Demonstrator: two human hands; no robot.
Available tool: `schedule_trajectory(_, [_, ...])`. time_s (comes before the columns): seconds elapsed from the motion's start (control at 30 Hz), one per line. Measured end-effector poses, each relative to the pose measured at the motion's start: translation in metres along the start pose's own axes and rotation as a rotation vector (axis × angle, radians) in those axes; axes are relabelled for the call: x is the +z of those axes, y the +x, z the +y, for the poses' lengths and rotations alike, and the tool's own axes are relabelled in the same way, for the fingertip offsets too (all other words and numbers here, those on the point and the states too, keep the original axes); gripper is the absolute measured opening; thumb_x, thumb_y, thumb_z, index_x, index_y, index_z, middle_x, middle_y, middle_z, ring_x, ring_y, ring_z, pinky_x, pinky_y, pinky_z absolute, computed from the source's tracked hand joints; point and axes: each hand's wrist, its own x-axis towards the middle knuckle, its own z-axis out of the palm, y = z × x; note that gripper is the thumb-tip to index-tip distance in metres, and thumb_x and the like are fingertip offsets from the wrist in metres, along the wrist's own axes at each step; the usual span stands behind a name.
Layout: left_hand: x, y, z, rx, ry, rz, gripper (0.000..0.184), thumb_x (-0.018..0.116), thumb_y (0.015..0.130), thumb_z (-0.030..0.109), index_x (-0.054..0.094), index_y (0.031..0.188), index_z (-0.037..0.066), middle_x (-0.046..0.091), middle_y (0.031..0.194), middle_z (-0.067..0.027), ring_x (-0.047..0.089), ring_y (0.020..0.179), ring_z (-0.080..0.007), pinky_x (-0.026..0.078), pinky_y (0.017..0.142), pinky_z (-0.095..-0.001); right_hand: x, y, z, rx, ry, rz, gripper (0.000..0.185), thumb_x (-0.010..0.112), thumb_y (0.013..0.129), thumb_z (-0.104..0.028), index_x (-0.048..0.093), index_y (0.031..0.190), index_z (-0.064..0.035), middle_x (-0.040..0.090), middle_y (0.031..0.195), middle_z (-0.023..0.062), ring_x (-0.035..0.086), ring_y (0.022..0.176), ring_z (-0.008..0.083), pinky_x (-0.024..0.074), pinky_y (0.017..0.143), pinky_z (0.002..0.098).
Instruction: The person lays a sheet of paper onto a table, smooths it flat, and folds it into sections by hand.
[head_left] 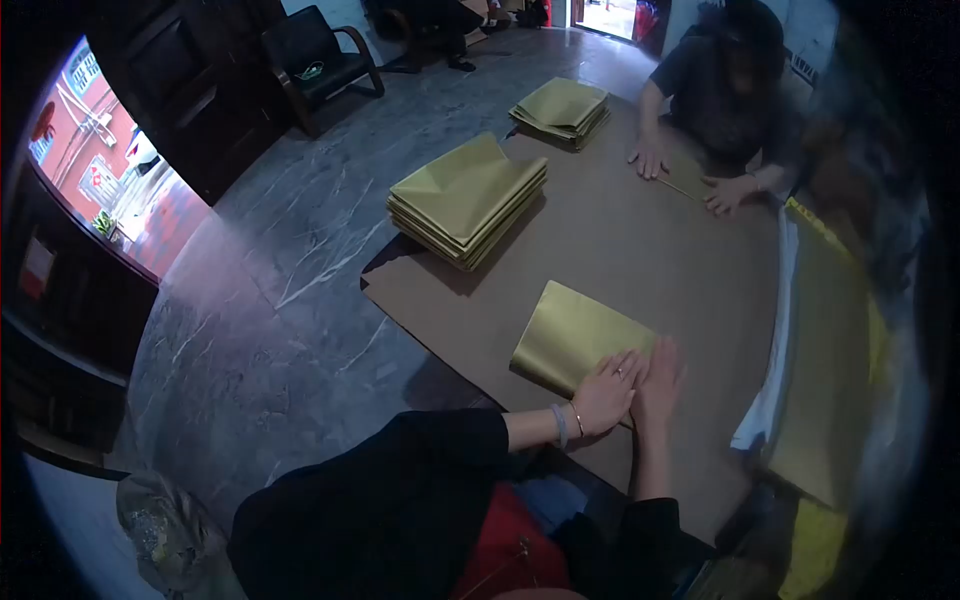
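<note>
A folded gold paper sheet (575, 330) lies on the brown board-covered table (610, 230) close to my body. My left hand (605, 392), with a ring on a finger and bands at the wrist, rests flat on the sheet's near right part. Beside it and touching it, my right hand (657, 385) lies along the sheet's right edge with fingers stretched out. Both hands are open, pressed on the paper. Part of that edge is hidden under them.
A tall stack of folded gold paper (465, 200) and a smaller stack (562, 108) sit along the table's left side. Across the table, a person (725, 90) presses both hands on another sheet. At right lies a large gold sheet pile (825, 370) with white and yellow wrapping.
</note>
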Motion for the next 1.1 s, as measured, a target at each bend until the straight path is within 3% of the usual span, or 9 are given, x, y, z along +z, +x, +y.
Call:
schedule_trajectory(0.17, [0.040, -0.006, 0.003, 0.028, -0.017, 0.096, 0.057, 0.033, 0.094, 0.027, 0.025, 0.144, 0.001, 0.025, 0.150, -0.0137, 0.019, 0.140, -0.0268, 0.015, 0.113, -0.0413, 0.004, 0.002, 0.002, -0.081, -0.090, 0.052, 0.048, 0.030, 0.098, -0.025, 0.029, 0.143, -0.0091, 0.023, 0.151, 0.0061, 0.021, 0.140, 0.0231, 0.0125, 0.113, 0.0492])
schedule_trajectory(0.4, [0.021, -0.010, 0.008, 0.021, -0.044, 0.125, 0.052, 0.037, 0.093, 0.025, 0.036, 0.136, -0.003, 0.031, 0.145, -0.0178, 0.023, 0.138, -0.0295, 0.022, 0.110, -0.0442, -0.008, 0.000, 0.001, -0.064, 0.036, 0.029, 0.050, 0.033, 0.097, -0.026, 0.028, 0.144, -0.0086, 0.023, 0.151, 0.0070, 0.022, 0.140, 0.0241, 0.0138, 0.112, 0.0500])
schedule_trajectory(0.57, [0.025, -0.009, 0.006, 0.030, -0.032, 0.160, 0.052, 0.038, 0.092, 0.024, 0.038, 0.135, -0.004, 0.033, 0.144, -0.0193, 0.024, 0.137, -0.0311, 0.022, 0.110, -0.0451, -0.015, 0.001, -0.006, -0.023, 0.007, -0.011, 0.050, 0.035, 0.096, -0.025, 0.029, 0.143, -0.0079, 0.025, 0.151, 0.0061, 0.023, 0.139, 0.0234, 0.0143, 0.112, 0.0510])
schedule_trajectory(0.7, [0.019, -0.011, 0.006, 0.068, -0.145, 0.099, 0.053, 0.040, 0.091, 0.024, 0.038, 0.135, -0.005, 0.035, 0.142, -0.0208, 0.026, 0.136, -0.0327, 0.023, 0.109, -0.0463, -0.001, -0.001, 0.000, -0.069, 0.024, 0.141, 0.049, 0.035, 0.096, -0.026, 0.032, 0.141, -0.0074, 0.030, 0.149, 0.0067, 0.027, 0.138, 0.0219, 0.0176, 0.111, 0.0509])
schedule_trajectory(0.77, [0.027, -0.011, 0.005, 0.077, -0.084, 0.251, 0.053, 0.042, 0.091, 0.024, 0.038, 0.134, -0.006, 0.037, 0.140, -0.0210, 0.030, 0.134, -0.0334, 0.023, 0.109, -0.0467, 0.005, 0.000, 0.002, -0.054, 0.012, 0.142, 0.048, 0.034, 0.096, -0.026, 0.033, 0.141, -0.0075, 0.031, 0.148, 0.0068, 0.027, 0.137, 0.0217, 0.0185, 0.111, 0.0508])
schedule_trajectory(0.87, [0.031, -0.010, 0.004, 0.069, -0.112, 0.304, 0.053, 0.042, 0.090, 0.024, 0.039, 0.134, -0.005, 0.038, 0.139, -0.0211, 0.032, 0.133, -0.0333, 0.024, 0.109, -0.0468, 0.008, 0.002, 0.002, -0.060, -0.002, 0.173, 0.048, 0.034, 0.096, -0.026, 0.034, 0.141, -0.0078, 0.032, 0.148, 0.0069, 0.028, 0.137, 0.0216, 0.0199, 0.110, 0.0505])
schedule_trajectory(1.1, [0.026, -0.013, 0.004, 0.044, -0.106, 0.292, 0.053, 0.044, 0.090, 0.025, 0.039, 0.133, -0.004, 0.035, 0.142, -0.0205, 0.030, 0.134, -0.0322, 0.024, 0.109, -0.0458, 0.011, 0.001, 0.003, -0.073, -0.025, 0.163, 0.048, 0.033, 0.096, -0.028, 0.034, 0.141, -0.0088, 0.031, 0.148, 0.0050, 0.027, 0.137, 0.0208, 0.0201, 0.111, 0.0490])
